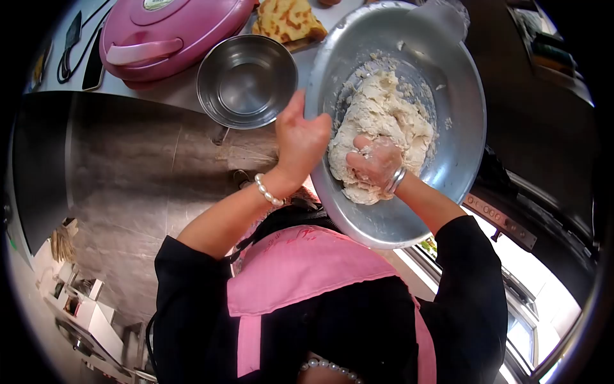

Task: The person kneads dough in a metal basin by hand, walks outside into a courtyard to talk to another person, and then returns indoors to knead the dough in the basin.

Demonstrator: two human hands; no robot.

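While the dough is pressed in the basin by the right hand, whose closing cannot be told, the left rim is held by the left hand. On the pink cooker at far left, the label cannot be read.

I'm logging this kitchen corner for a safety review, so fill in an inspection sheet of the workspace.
Surface: white table, largely covered in view.
Job's things: rough, uneven dough inside a metal basin.
Clutter: pink appliance, steel bowl and flatbread to the basin's left.
Hands: right hand pressed into the dough; left hand curled at the basin's rim, grip partly hidden.
Cables: black cord at the table's far left; its full run is not visible.
Surroundings: brown floor at left, window at lower right.
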